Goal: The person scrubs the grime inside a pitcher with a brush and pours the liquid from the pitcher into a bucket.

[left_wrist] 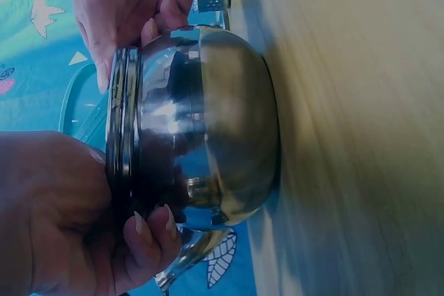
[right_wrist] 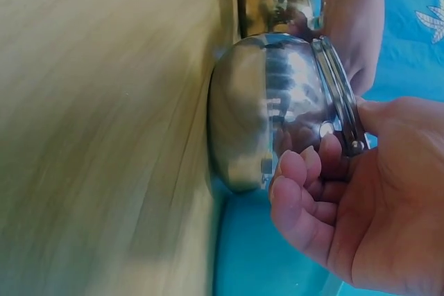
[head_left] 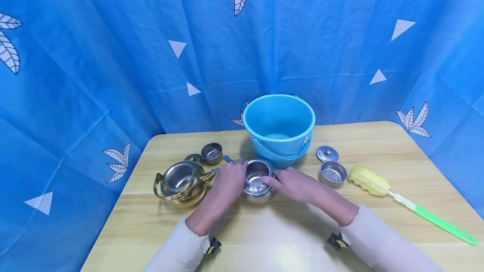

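Observation:
A shiny silver teapot [head_left: 260,197] stands lidless on the table, between both hands. My left hand [head_left: 230,179] grips its left side by the rim, fingers bent in the left wrist view, where the spout [left_wrist: 198,251] shows beyond them. On the other side, my right hand [head_left: 293,184] pinches the rim, its thumb over the top edge and the other fingers curled against the body [right_wrist: 257,116]. The folded handle [right_wrist: 336,84] lies around the rim. Left of my left hand stands a gold teapot [head_left: 189,198], also lidless, its handle lowered.
Behind the silver teapot stands a blue bucket [head_left: 281,150]. A gold lid [head_left: 194,159] and a strainer [head_left: 212,153] lie at left. To the right are a silver lid [head_left: 327,153], a perforated strainer [head_left: 332,173] and a yellow sponge brush [head_left: 368,179] with a green handle.

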Motion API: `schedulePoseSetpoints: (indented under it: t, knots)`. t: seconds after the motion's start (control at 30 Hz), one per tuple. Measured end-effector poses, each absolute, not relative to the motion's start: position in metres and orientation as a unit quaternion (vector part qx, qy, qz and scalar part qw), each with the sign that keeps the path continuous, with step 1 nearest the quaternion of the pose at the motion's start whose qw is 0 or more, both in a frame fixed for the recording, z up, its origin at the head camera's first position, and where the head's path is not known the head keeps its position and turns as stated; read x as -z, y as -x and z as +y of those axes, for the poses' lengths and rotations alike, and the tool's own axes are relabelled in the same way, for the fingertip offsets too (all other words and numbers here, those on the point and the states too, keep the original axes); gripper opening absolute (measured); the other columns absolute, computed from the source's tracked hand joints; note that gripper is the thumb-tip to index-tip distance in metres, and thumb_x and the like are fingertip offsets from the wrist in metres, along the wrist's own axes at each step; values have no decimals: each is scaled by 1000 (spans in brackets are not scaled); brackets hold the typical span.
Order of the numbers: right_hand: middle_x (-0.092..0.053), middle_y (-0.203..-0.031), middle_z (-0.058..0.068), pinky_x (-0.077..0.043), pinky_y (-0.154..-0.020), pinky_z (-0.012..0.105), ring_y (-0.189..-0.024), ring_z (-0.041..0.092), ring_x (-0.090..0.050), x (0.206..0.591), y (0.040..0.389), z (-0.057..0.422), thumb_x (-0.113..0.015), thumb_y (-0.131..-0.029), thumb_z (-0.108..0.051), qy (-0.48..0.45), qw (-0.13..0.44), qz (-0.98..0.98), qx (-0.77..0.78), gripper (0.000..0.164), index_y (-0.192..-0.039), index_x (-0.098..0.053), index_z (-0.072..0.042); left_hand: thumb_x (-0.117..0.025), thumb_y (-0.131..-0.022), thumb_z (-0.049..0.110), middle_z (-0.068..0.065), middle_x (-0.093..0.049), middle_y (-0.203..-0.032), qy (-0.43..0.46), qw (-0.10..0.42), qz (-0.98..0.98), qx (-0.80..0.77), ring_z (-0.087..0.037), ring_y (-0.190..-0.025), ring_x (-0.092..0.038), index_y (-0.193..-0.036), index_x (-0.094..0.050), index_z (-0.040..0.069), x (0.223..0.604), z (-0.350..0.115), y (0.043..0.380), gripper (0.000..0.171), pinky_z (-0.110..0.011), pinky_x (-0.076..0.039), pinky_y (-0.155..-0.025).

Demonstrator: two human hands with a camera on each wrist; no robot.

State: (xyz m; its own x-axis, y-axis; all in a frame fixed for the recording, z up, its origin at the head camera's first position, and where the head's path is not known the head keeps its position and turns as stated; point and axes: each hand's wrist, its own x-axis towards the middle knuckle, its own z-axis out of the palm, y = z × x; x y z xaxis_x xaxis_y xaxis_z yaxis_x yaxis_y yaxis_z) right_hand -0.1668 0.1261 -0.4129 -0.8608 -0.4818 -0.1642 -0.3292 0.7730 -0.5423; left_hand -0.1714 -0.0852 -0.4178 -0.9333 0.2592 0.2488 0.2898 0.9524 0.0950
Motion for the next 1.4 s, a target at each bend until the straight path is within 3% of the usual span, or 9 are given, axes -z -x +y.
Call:
schedulePoseSetpoints:
  t: [0.3,0.63,1.2,1.4]
  knots:
    - [-55,-70,1,-45,-59,31,-60,15,-53,416,173,124,-38,-97,-63,215,161,928,258,52,-93,-62,-16,-45,-104,28,-8,-55,-59,122,124,-982,69,-20,-46,-51,-76,-61,1,420,-86,173,42,-25,-36,-37]
    - [-51,-66,0,-43,-54,30,-56,14,-50,413,177,121,-37,-97,-64,211,162,931,248,54,-91,-61,-16,-45,-104,28,-11,-58,-61,109,139,-982,67,-26,-48,-58,-77,-61,-1,420,-88,175,43,-31,-43,-39]
    - [-53,-65,0,-42,-53,30,-56,14,-50,416,172,118,-42,-97,-61,183,142,931,281,50,-85,-61,-17,-45,-104,33,-5,-47,-54,105,162,-978,78,-18,-43,-44,-70,-58,4,424,-94,169,46,-27,-35,-39]
    - [-52,-63,-2,-43,-52,29,-55,13,-49,419,172,119,-43,-96,-63,178,137,922,316,50,-83,-62,-18,-46,-103,31,-7,-49,-54,107,177,-975,79,-22,-46,-51,-75,-58,2,425,-97,164,42,-31,-40,-42]
